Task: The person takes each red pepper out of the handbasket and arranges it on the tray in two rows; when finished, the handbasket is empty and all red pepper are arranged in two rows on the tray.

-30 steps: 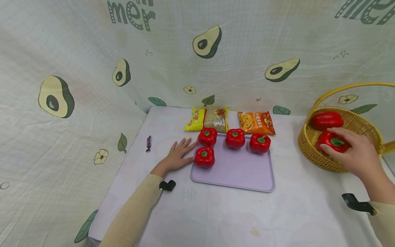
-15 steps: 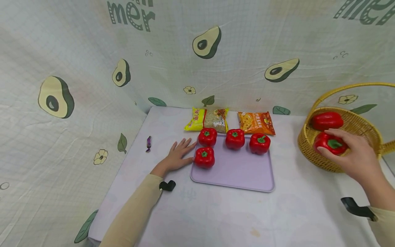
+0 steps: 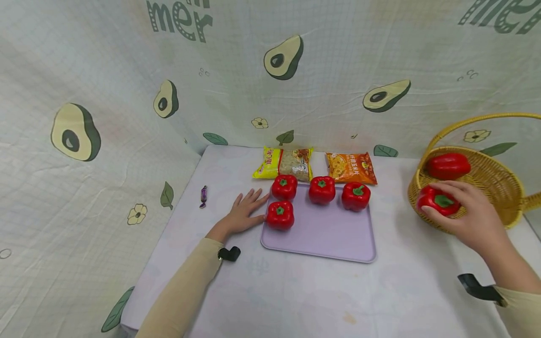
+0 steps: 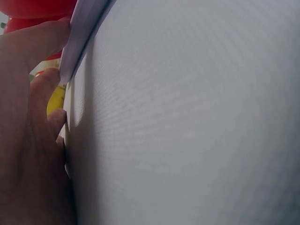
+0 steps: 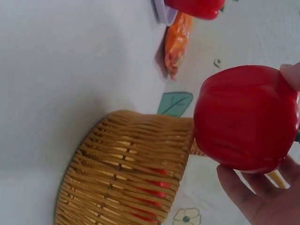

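My right hand [image 3: 475, 218] grips a red bell pepper [image 3: 437, 201] with a green stem, thumb on one side and fingers on the other. In the right wrist view this bell pepper [image 5: 246, 118] is above the rim of the wicker basket [image 5: 126, 164]. Another red pepper [image 3: 449, 166] lies inside the basket. My left hand [image 3: 245, 213] rests flat with spread fingers at the left edge of the lilac tray [image 3: 325, 239], its thumb tip by the nearest pepper [image 3: 280, 215]. Along the tray's back stand three more peppers, including one at the right [image 3: 356, 196].
Behind the tray lie a yellow pasta bag [image 3: 284, 164] and an orange snack bag [image 3: 351, 168]. A purple wrapped candy [image 3: 204, 196] is on the table's left side. The basket's tall handle [image 3: 477, 121] arches over it, and a printed curtain [image 3: 321, 103] hangs behind.
My right hand has moved left with the bell pepper, from over the basket's inside to its left front rim. The left hand has stayed in place.
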`<state>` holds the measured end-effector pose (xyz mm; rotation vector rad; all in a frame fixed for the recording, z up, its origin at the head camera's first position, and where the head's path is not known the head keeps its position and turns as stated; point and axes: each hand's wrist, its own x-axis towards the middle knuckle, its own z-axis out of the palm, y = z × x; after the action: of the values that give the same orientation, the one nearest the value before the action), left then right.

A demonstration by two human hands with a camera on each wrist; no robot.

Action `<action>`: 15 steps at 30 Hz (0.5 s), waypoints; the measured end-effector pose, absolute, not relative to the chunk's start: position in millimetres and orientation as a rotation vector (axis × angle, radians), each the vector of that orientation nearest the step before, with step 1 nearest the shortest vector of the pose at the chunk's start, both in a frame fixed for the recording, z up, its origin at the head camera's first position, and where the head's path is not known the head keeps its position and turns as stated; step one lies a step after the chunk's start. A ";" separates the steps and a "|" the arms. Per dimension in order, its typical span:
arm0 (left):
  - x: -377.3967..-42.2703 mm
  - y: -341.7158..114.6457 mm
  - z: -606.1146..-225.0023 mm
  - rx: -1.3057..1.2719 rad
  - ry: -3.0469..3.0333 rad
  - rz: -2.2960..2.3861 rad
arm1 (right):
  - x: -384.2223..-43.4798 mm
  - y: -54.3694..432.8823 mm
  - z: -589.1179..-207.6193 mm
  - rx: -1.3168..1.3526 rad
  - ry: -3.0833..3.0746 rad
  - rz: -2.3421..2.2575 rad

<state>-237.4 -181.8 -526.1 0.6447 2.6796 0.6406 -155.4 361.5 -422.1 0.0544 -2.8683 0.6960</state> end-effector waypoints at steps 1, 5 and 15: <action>-237.4 -181.8 -526.3 0.643 2.678 0.640 | -155.0 360.0 -422.7 0.067 -2.864 0.704; -237.3 -182.2 -526.5 0.645 2.677 0.643 | -153.0 354.1 -424.9 0.113 -2.864 0.731; -236.1 -180.6 -522.4 0.656 2.679 0.647 | -148.9 334.4 -428.3 0.230 -2.843 0.784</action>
<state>-236.1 -180.6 -522.4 0.6561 2.6790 0.6465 -148.9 334.4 -428.3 0.2303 -2.8432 0.7839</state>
